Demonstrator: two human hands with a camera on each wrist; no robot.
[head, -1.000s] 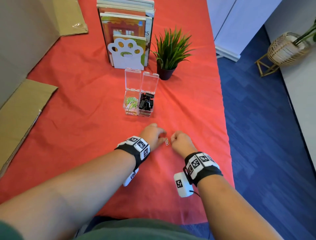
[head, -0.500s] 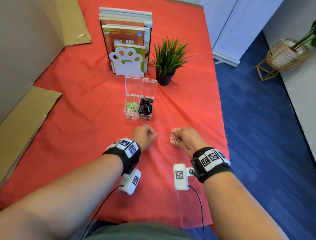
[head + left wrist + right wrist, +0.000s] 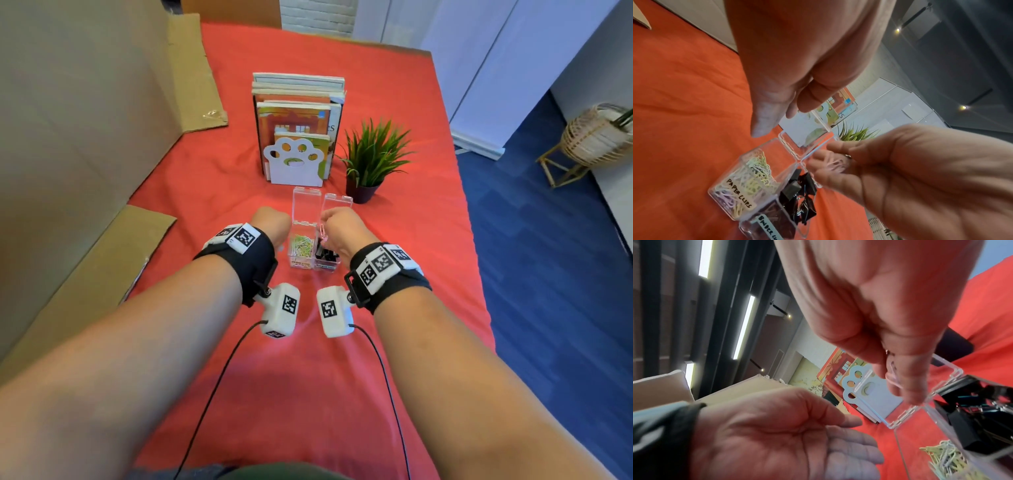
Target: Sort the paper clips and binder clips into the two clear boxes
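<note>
Head cam looks down; wrist cams close, all share boxes [image 3: 313, 251].

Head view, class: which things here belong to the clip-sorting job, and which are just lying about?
Job:
paper clip box
binder clip box
pink paper clip, pinched in right hand
left hand, beside the boxes

Lying about:
books
paw bookend
potted plant
cardboard

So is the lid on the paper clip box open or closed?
Open. The paper clip box has its clear lid standing straight up behind it, and the colored clips inside show from above.
</note>
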